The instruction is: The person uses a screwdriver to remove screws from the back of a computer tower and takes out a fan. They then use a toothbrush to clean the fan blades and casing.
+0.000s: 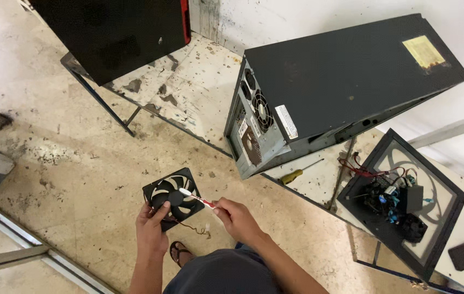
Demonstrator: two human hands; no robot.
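Note:
My left hand [152,226] holds a black square computer fan [173,197] by its lower left edge, thumb on the frame. A thin wire with a small plug hangs below the fan. My right hand [235,216] grips a small brush with a red and white handle [198,200]. Its white tip rests on the fan blades near the hub. Both hands are held above the stained floor, in front of my lap.
A black computer tower [346,81] lies on a worn white table [188,92]. A yellow-handled screwdriver [296,175] lies by it. At right an open black panel [433,179] carries a circuit board with wires. Another black case [112,32] stands at the back left.

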